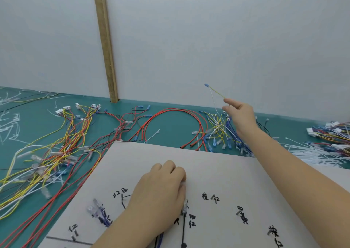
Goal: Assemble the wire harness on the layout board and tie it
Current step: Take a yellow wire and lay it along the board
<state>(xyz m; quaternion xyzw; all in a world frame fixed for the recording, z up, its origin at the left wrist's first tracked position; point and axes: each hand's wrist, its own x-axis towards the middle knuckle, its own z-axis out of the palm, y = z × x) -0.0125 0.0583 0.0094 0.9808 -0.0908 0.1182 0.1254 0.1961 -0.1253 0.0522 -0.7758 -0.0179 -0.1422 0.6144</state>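
The right hand (239, 115) is stretched far out past the back edge of the layout board (217, 172), arm nearly straight, raised above the worktop (170, 134). Its thumb and forefinger pinch a thin yellow wire (217, 92) joined to a white one, whose blue terminal (206, 85) sticks up against the white wall (208, 39). The white strand hangs down to a pile of blue, white and yellow wires (219, 132) lying just beyond the board.

The left hand (161, 191) rests on the board knuckles up, fingers curled under; what they hold, if anything, is hidden. A clear terminal (185, 207) on a black wire (183, 230) lies touching its right side. Left of this hand on the board lies a small cluster of clear terminals (95, 209), among black handwritten marks.

Beyond the board's back edge lie looped red wires (170, 113). To the board's left is a tangle of yellow, red and white wires (56, 153); to its right, white cable ties (322, 153). A wooden strip (105, 39) stands against the wall.
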